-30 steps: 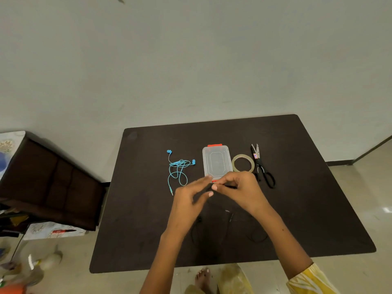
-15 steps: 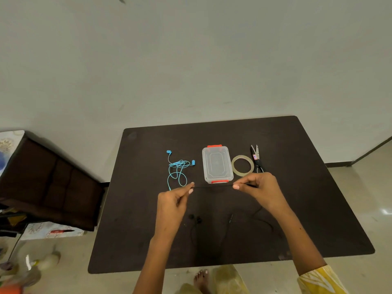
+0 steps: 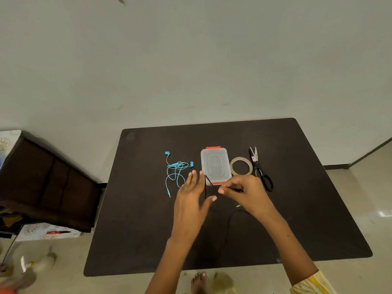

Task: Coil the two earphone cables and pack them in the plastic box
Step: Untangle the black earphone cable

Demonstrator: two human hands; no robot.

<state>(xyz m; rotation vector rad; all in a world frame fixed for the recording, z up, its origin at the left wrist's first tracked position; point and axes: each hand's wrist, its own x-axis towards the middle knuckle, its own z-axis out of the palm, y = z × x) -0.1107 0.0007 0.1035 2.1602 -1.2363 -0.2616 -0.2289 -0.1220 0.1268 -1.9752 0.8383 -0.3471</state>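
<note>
Head view: left hand [image 3: 192,200] spread flat, fingers released, black earphone cable [image 3: 205,186] looped against it; right hand [image 3: 244,193] pinches that cable just before the closed plastic box [image 3: 215,165] mid-table [image 3: 297,209]. Blue earphones [image 3: 177,169] lie tangled left of the box; tape roll [image 3: 241,166] and scissors [image 3: 259,167] right

The scissors [image 3: 260,166] carry a small sticker, but its print is too small to read.
</note>
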